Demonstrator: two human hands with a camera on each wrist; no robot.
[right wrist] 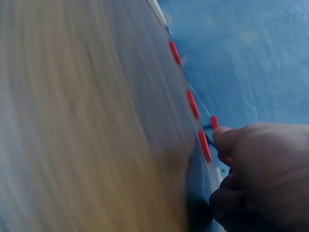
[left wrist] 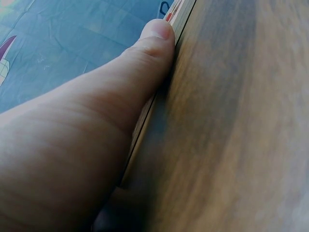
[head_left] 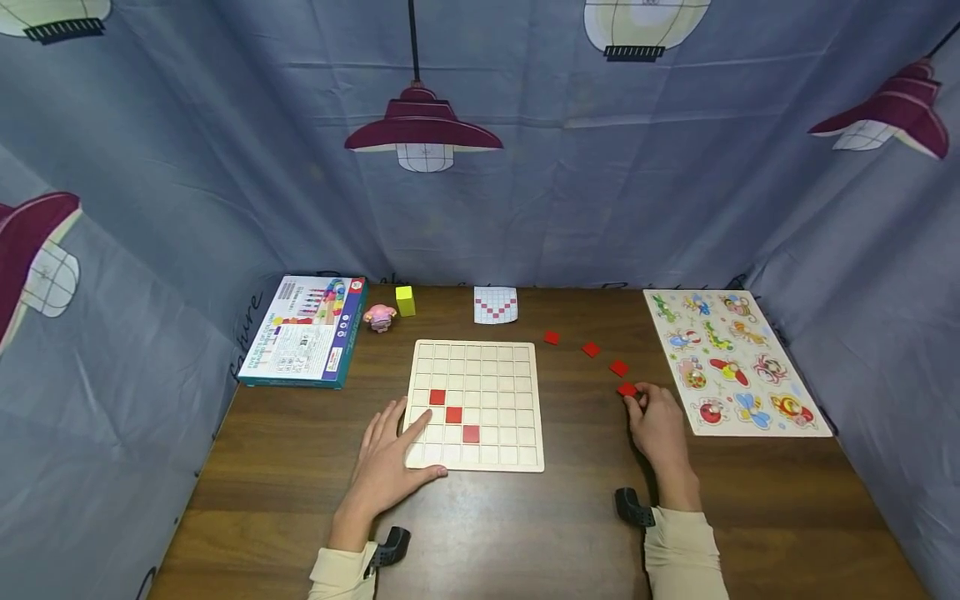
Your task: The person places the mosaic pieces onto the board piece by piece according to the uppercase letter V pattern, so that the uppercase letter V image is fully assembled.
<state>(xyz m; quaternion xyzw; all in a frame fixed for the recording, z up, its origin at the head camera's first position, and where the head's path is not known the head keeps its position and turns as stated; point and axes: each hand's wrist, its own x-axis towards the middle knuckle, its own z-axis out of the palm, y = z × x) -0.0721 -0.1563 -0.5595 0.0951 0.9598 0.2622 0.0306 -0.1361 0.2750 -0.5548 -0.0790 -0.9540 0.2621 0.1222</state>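
A pale gridded board [head_left: 502, 408] lies on the table with three red squares in a diagonal, among them one red square [head_left: 453, 415] in the middle. My left hand [head_left: 386, 471] rests with spread fingers on the board's left side and lower left corner; the left wrist view shows its thumb [left wrist: 149, 53] against the board's edge. To the right, my right hand [head_left: 658, 429] pinches a red square [head_left: 626, 389], which the right wrist view shows as a red piece [right wrist: 214, 122] at the fingertips of the right hand [right wrist: 270, 169]. Three loose red squares, one of them here [head_left: 591, 349], lie beyond it.
A patterned grid card [head_left: 496, 306] stands behind the board. At the back left are a box [head_left: 300, 333], a small pink figure [head_left: 379, 317] and a yellow block [head_left: 405, 301]. A sheet of insect pictures [head_left: 735, 362] lies at the right. A blue curtain [head_left: 525, 208] hangs behind.
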